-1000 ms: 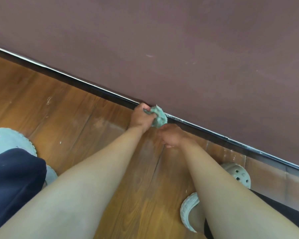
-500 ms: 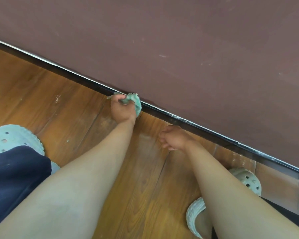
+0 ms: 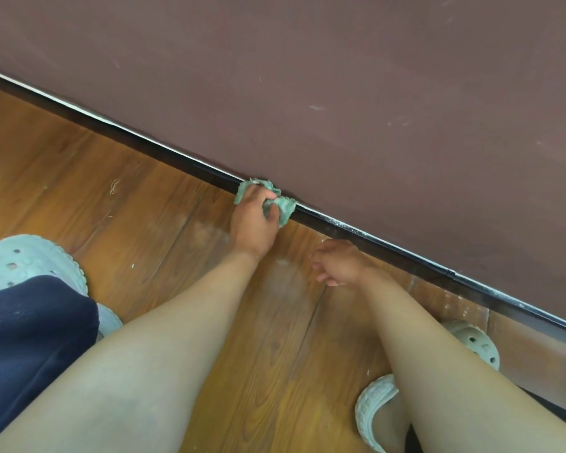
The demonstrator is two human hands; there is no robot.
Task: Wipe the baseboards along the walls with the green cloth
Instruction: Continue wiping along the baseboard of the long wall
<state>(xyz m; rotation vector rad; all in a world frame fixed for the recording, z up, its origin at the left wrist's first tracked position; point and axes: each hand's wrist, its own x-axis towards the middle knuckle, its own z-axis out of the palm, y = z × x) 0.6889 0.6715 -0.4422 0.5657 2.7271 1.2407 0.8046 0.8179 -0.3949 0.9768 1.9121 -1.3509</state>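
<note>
Gripping green cloth against baseboard, left hand; right hand loose and empty over wood floor

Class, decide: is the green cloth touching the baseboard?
Touching. The head view shows the green cloth, gripped by the left hand, pressed against the baseboard with no gap visible.

Left hand grips green cloth, pressed against dark baseboard below maroon wall. Right hand loosely curled, holding nothing, over wood floor. Pale clogs on both feet.
</note>
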